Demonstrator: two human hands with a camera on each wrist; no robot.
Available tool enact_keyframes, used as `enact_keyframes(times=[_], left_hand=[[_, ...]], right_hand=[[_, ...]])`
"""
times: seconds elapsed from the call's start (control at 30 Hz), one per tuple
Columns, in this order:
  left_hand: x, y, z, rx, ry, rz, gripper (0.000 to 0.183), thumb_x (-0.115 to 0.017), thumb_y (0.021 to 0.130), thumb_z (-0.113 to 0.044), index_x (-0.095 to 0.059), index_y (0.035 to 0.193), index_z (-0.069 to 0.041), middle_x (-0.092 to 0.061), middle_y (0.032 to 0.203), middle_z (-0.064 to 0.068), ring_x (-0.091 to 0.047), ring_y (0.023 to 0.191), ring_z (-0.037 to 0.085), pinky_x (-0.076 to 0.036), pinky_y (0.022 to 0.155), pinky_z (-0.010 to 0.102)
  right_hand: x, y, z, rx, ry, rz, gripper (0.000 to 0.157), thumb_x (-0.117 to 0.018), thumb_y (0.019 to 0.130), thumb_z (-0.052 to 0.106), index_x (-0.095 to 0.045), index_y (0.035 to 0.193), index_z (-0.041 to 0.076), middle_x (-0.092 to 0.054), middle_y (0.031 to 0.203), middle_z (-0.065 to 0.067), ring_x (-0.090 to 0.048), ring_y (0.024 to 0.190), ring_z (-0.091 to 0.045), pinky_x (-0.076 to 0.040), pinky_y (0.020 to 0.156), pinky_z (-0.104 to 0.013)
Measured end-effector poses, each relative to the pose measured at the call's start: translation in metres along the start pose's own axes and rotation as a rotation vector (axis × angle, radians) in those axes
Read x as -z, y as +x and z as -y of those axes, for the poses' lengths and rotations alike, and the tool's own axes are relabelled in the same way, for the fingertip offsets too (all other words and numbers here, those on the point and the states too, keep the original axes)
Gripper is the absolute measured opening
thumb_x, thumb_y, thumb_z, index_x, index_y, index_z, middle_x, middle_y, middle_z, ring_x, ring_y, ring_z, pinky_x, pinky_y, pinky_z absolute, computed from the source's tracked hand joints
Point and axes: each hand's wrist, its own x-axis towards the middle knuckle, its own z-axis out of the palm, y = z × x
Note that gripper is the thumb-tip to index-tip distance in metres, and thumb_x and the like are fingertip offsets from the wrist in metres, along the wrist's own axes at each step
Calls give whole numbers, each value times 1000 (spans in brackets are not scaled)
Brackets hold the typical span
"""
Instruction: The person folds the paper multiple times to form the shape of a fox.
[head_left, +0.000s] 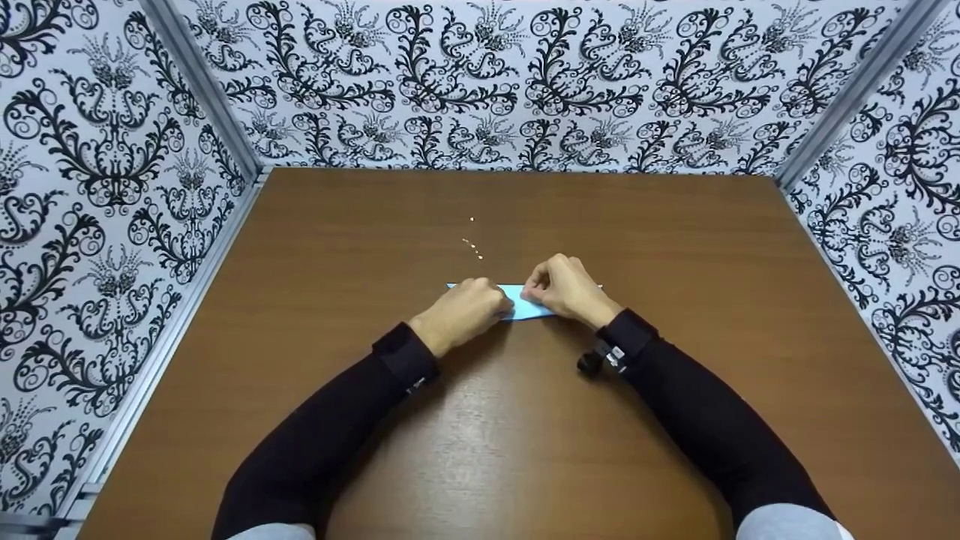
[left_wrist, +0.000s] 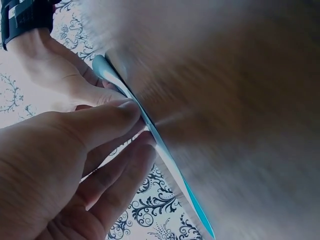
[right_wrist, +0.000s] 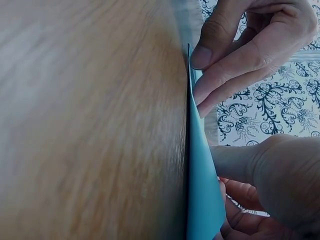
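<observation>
A narrow, folded sheet of light blue paper (head_left: 516, 301) lies across the middle of the table. My left hand (head_left: 466, 306) covers its left part, thumb and fingertips at the paper's edge. Toward the other end, my right hand (head_left: 571, 289) pinches the sheet between thumb and fingers. In the right wrist view the blue paper (right_wrist: 202, 185) bulges up from the tabletop at its near end and flattens under the left hand (right_wrist: 255, 47). Thin layers of the paper (left_wrist: 172, 167) show edge-on in the left wrist view, beside the left thumb.
Small white specks (head_left: 472, 246) are scattered on the brown wooden table (head_left: 360, 232) behind the paper. A black wrist camera (head_left: 590, 364) juts out below the right wrist. Patterned walls (head_left: 465, 75) enclose the table at the back and sides.
</observation>
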Motion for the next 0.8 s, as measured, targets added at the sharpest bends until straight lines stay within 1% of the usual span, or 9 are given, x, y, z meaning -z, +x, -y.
enact_keyframes(times=[0.13, 0.3, 0.43, 0.57, 0.63, 0.7, 0.8], left_hand=[[1, 1, 1, -13, 8, -1, 16, -79, 110, -6, -88, 97, -9, -87, 92, 10, -82, 86, 33, -71, 77, 51], [1, 2, 2, -39, 22, 8, 17, -79, 111, -7, -89, 97, -9, -87, 92, 9, -81, 85, 29, -71, 77, 47], [0, 2, 2, -46, 30, 14, 17, -79, 110, -5, -90, 97, -9, -89, 97, 10, -85, 88, 31, -72, 77, 48], [2, 2, 3, -38, 27, 18, 17, -80, 110, -6, -90, 97, -9, -88, 96, 12, -85, 88, 35, -72, 77, 50], [2, 3, 4, -37, 19, 19, 17, -80, 110, -6, -89, 96, -9, -87, 93, 11, -83, 85, 34, -71, 76, 50], [1, 3, 5, -39, 10, 17, 18, -80, 110, -5, -88, 94, -8, -86, 90, 10, -81, 83, 32, -70, 75, 50], [1, 3, 6, -35, -4, 14, 14, -82, 108, -4, -90, 97, -7, -87, 92, 9, -81, 83, 30, -70, 76, 48]], right_hand=[[1, -2, -2, 23, 3, -25, 11, -89, 104, 16, -92, 94, 13, -88, 91, -5, -65, 77, -14, -48, 75, -27], [4, -11, -1, 72, 0, -62, 8, -91, 102, 14, -93, 94, 13, -88, 88, -4, -72, 79, -14, -51, 76, -26], [9, -21, 7, 117, -35, -132, 6, -92, 102, 12, -92, 96, 10, -88, 91, -6, -78, 84, -22, -54, 78, -29], [15, -29, 19, 180, -88, -189, 5, -92, 101, 10, -91, 97, 8, -86, 94, -9, -78, 90, -29, -56, 81, -36], [16, -32, 24, 211, -104, -187, 5, -92, 101, 8, -90, 96, 6, -85, 94, -11, -78, 91, -31, -57, 82, -41], [14, -34, 28, 231, -115, -159, 6, -93, 100, 8, -90, 95, 6, -84, 93, -11, -77, 89, -31, -58, 82, -43], [9, -35, 30, 226, -118, -92, 6, -92, 99, 7, -90, 93, 6, -85, 90, -9, -76, 85, -27, -59, 81, -40]])
